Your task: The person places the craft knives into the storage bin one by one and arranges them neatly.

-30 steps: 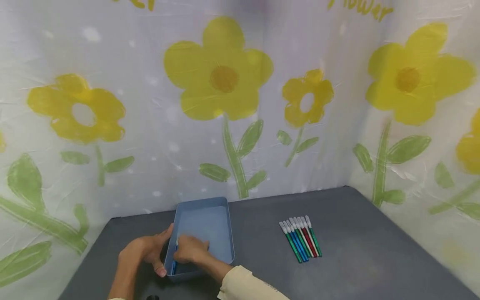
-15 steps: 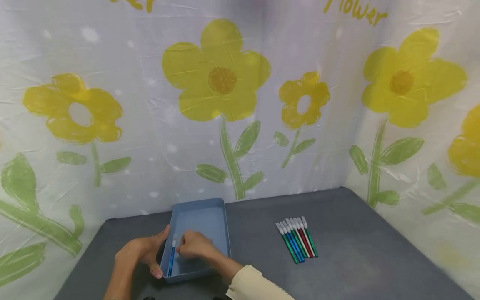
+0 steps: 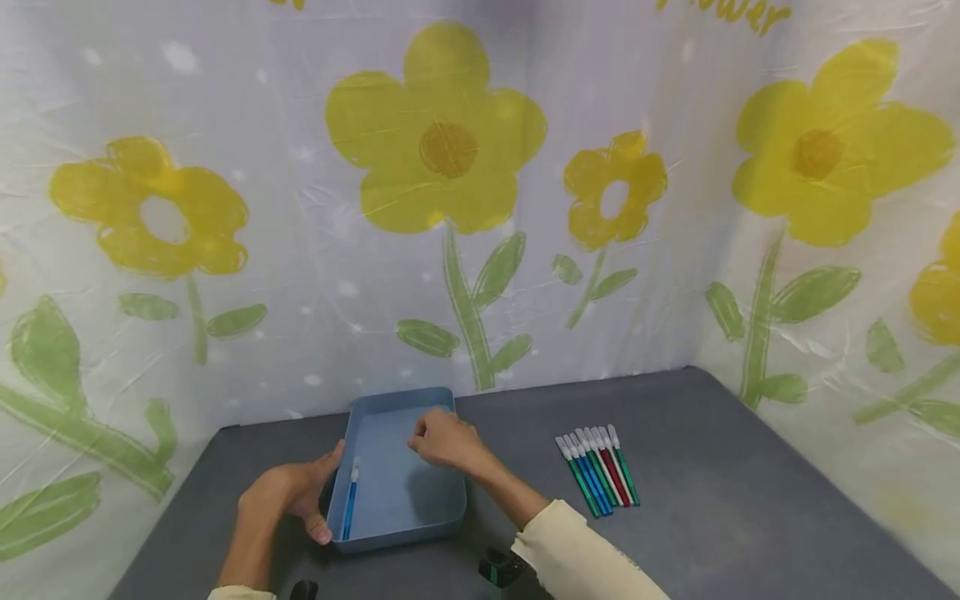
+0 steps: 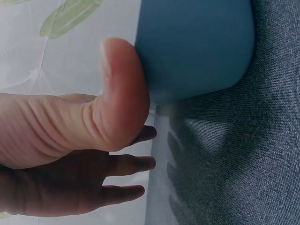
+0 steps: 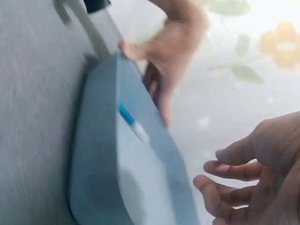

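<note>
A blue pen with a whitish cap [image 3: 350, 504] lies lengthwise along the left wall inside a blue rectangular tray [image 3: 393, 512]. My left hand [image 3: 294, 497] rests against the tray's left side, fingers and thumb spread. In the left wrist view its thumb [image 4: 123, 93] lies at the tray's wall, with the other fingers extended behind it. Over the right part of the tray is my right hand [image 3: 447, 443]. Its fingers [image 5: 229, 194] bend loosely in the right wrist view, and nothing is between them.
Several pens [image 3: 597, 479] in green, blue, white and red lie side by side to the tray's right on the grey tabletop [image 3: 720, 500]. A flower-painted curtain [image 3: 360, 283] stands behind and beside the table. A black-and-green object [image 3: 498, 567] shows near the right sleeve.
My right hand has let go of the blue pen, leaving it in the tray, and moved up and to the right. My left hand has stayed at the tray's side.
</note>
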Tool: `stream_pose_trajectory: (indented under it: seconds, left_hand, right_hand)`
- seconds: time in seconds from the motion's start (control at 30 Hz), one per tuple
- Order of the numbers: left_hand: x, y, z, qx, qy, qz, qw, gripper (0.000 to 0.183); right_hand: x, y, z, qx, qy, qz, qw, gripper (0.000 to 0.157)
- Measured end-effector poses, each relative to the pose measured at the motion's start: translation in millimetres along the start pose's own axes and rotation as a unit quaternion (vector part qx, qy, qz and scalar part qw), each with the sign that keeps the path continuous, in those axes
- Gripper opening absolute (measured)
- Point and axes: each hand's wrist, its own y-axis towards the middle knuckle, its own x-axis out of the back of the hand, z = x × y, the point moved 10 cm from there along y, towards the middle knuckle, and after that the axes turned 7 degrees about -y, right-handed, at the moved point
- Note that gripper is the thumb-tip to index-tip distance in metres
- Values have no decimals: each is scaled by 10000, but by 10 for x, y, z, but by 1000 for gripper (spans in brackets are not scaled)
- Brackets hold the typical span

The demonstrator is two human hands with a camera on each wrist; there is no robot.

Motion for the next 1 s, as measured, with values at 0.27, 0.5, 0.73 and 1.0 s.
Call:
stream_pose_trajectory:
  seconds: [0.27, 0.5, 0.73, 1.0]
  left_hand:
    - [-48, 358, 312, 140, 213, -10, 9997, 168]
    - [-53, 446, 426, 87, 312, 36, 9995, 167]
    - [-110, 461, 466, 158, 140, 101, 9997, 167]
    - [-78, 288, 295, 134, 19, 47, 9999, 166]
  right_hand:
    - [502, -172, -604, -173, -758, -341, 9964, 12]
    - [711, -451, -1150, -508, -761, -67, 9958, 11]
    - [798, -655, -1539, -822, -1227, 327, 9885, 60]
    - [767, -759, -1775, -1651, -2020, 703, 9628, 27]
